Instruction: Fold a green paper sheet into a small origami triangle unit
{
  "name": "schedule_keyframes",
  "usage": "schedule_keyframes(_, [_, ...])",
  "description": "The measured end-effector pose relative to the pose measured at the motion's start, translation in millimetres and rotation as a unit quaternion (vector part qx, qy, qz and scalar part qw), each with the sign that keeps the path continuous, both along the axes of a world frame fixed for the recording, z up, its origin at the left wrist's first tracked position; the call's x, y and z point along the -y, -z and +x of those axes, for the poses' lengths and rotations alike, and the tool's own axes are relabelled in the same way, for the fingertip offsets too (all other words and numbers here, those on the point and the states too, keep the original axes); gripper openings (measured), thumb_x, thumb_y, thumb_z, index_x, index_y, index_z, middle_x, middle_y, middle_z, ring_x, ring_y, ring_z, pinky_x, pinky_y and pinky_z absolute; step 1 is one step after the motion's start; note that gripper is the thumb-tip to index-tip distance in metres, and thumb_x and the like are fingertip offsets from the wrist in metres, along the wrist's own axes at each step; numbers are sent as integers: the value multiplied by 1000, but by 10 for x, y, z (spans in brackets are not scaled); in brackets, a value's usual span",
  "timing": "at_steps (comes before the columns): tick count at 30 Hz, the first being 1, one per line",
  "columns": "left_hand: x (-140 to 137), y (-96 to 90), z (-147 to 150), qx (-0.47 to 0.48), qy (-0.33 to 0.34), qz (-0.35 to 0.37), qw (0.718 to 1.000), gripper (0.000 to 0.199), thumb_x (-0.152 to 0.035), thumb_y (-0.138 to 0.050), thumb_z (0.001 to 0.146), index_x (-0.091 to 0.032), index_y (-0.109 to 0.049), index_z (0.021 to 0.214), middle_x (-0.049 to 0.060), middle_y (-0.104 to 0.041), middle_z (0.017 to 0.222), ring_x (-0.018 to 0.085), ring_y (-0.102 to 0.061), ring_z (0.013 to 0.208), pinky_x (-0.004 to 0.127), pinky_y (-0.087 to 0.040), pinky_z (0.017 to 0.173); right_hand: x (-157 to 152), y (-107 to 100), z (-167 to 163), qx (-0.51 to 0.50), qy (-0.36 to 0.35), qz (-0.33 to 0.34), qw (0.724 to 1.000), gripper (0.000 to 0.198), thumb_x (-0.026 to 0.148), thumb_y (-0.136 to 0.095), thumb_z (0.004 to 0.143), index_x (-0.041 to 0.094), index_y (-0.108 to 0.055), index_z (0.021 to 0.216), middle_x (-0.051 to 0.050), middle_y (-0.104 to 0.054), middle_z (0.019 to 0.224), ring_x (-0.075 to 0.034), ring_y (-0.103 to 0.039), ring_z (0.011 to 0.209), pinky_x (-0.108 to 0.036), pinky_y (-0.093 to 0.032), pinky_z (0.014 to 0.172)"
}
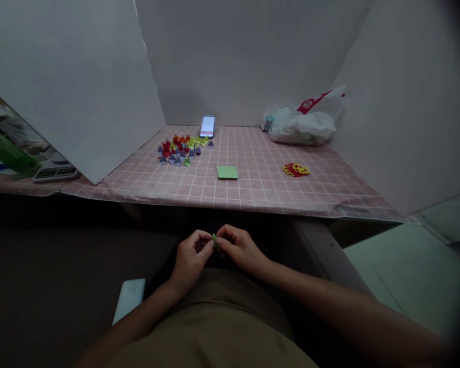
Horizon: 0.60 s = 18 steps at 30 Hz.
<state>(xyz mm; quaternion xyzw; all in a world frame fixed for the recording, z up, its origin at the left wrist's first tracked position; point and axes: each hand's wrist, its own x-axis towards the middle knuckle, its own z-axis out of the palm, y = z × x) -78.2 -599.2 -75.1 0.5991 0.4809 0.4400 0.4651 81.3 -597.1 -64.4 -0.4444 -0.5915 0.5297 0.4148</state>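
Over my lap, below the table edge, a small piece of folded green paper is pinched between both hands. My left hand grips it from the left with thumb and fingertips. From the right, my right hand pinches it too, its fingers closed. Most of the green piece is hidden by the fingertips. On the table ahead lies a stack of light green square paper. Farther left stands a cluster of small folded paper pieces in red, orange, yellow, purple and green.
A phone leans at the back. White plastic bags lie at the back right, with red and yellow cut-out shapes nearer. White boards wall the table. A pale flat device lies beside my left forearm.
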Motion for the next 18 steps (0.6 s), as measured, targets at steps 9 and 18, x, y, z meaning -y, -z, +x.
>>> schedule_keyframes(9, [14,50,0,23,0,25,999,16,-27,-62,83,-19,-60,97,0,-62,78,14,-60,70,25,-50,66,-5,52,2,14,3,11,1000,8,23,-57,81,19,-55,75,3,-55,64,-10,-51,56,-22,-41,52])
schedule_keyframes(18, [19,4,-13,7,10,27,1000,9,-27,-62,82,-18,-61,84,0,-63,77,14,-59,69,24,-48,64,3,35,-15,-20,-7,-15,1000,9,24,-58,80,19,-54,75,4,-54,62,-10,-51,54,-23,-41,51])
